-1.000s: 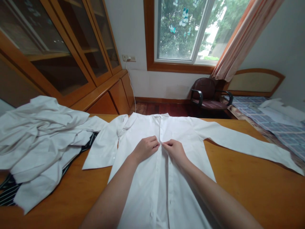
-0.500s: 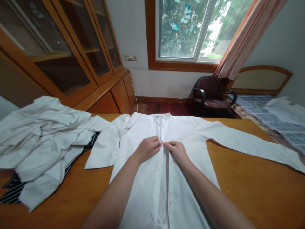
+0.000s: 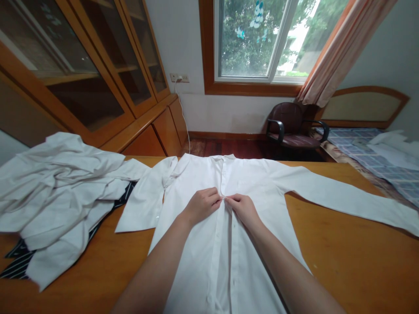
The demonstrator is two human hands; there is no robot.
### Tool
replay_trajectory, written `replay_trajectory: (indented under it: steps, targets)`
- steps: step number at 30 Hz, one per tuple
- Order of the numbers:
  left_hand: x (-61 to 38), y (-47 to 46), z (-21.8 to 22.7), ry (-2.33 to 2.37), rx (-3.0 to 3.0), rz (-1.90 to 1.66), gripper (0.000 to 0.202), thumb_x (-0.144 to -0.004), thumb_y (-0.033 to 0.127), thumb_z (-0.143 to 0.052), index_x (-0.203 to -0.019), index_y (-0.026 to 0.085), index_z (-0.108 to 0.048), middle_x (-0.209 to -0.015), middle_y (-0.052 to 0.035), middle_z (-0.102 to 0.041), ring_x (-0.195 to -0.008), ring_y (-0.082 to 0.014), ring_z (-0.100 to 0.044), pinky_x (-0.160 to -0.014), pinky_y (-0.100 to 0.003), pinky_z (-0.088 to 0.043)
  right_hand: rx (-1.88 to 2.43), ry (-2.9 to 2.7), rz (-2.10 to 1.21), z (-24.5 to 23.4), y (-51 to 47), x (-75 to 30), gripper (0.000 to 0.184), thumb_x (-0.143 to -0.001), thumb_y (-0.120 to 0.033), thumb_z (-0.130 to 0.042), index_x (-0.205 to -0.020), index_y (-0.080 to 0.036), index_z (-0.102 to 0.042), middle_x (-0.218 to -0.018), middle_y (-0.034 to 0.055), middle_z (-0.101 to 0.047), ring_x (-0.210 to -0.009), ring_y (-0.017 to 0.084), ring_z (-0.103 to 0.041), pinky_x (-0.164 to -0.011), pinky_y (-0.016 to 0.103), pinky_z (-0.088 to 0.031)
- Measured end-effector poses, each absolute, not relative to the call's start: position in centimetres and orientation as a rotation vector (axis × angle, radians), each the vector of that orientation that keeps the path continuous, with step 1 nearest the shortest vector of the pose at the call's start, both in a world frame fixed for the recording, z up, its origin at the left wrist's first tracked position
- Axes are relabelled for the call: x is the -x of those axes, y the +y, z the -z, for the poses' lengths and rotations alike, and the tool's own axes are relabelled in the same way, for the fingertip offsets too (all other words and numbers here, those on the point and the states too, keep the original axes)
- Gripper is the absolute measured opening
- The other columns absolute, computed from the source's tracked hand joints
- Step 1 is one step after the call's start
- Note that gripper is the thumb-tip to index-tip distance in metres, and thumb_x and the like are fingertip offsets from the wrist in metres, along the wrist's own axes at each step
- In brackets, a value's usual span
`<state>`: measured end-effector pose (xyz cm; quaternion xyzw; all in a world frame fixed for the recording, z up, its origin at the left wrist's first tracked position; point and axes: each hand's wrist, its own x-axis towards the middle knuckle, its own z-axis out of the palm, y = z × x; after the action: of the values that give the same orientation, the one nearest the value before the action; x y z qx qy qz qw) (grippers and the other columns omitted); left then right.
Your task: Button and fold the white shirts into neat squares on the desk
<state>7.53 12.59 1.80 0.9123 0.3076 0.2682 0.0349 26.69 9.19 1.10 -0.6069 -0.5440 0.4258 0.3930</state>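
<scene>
A white button-up shirt [image 3: 255, 179] lies front side up on the wooden table, its collar at the far edge. One sleeve stretches out to the right; the other is bent on the left. My left hand [image 3: 204, 204] pinches one front edge at mid-chest. Fingertip to fingertip with it, my right hand [image 3: 240, 207] pinches the other edge. Any button between the fingers is hidden. Below the hands the front placket hangs open in a narrow gap, with buttons along one edge.
A heap of crumpled white clothes [image 3: 65, 174] lies on the table's left, with dark striped cloth [image 3: 19, 264] under it. The wooden table [image 3: 353, 253] extends right. Beyond are a glass-door cabinet [image 3: 131, 117], an armchair [image 3: 291, 124] and a bed [image 3: 369, 148].
Both hands keep their pinch on the shirt front at almost the same spot. The view has shifted very slightly.
</scene>
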Motion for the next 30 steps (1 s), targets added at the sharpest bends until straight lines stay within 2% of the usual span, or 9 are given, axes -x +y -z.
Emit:
replay_trajectory:
  steps: [12, 20, 26, 30]
  targets:
    - [-7.6, 12.71, -1.81, 0.937, -2.83, -0.807, 0.017, -0.096, 0.017, -0.053, -0.08, 0.018, -0.062, -0.08, -0.0006, -0.06, -0.072, -0.0134, -0.059, -0.064, -0.026, -0.045, 1.549, -1.456, -1.045, -1.01, 9.16, -26.62, 0.03, -0.08, -0.04, -0.061, -0.085, -0.018, -0.081, -0.084, 0.0066, -0.078, -0.082, 0.024, -0.069, -0.074, 0.031, -0.047]
    - [-7.33, 12.82, -2.08, 0.915, -2.713, -0.812, 0.013, -0.097, 0.018, -0.054, -0.088, 0.019, -0.064, -0.086, -0.0013, -0.064, -0.078, -0.0139, -0.062, -0.07, -0.026, -0.048, 1.555, -1.477, -1.024, -1.53, 9.05, -26.7, 0.035, -0.084, -0.039, -0.052, -0.063, -0.018, -0.072, -0.069, 0.0026, -0.068, -0.072, 0.019, -0.061, -0.068, 0.027, -0.041]
    - [-7.31, 12.97, -1.77, 0.955, -2.698, -0.813, 0.005, -0.095, 0.018, -0.057, -0.094, 0.019, -0.062, -0.083, -0.0009, -0.064, -0.076, -0.0147, -0.062, -0.069, -0.027, -0.048, 1.551, -1.497, -1.027, -1.54, 8.97, -26.69, 0.032, -0.083, -0.033, -0.051, -0.066, -0.019, -0.075, -0.07, 0.002, -0.067, -0.071, 0.017, -0.06, -0.068, 0.025, -0.042]
    - [-7.24, 13.03, -1.47, 0.946, -2.679, -0.828, 0.012, -0.095, 0.019, -0.058, -0.107, 0.019, -0.062, -0.086, -0.0013, -0.066, -0.079, -0.0148, -0.063, -0.071, -0.027, -0.05, 1.531, -1.53, -1.013, -1.49, 8.95, -26.75, 0.031, -0.083, -0.032, -0.052, -0.076, -0.019, -0.08, -0.072, 0.0025, -0.067, -0.073, 0.017, -0.061, -0.071, 0.026, -0.043]
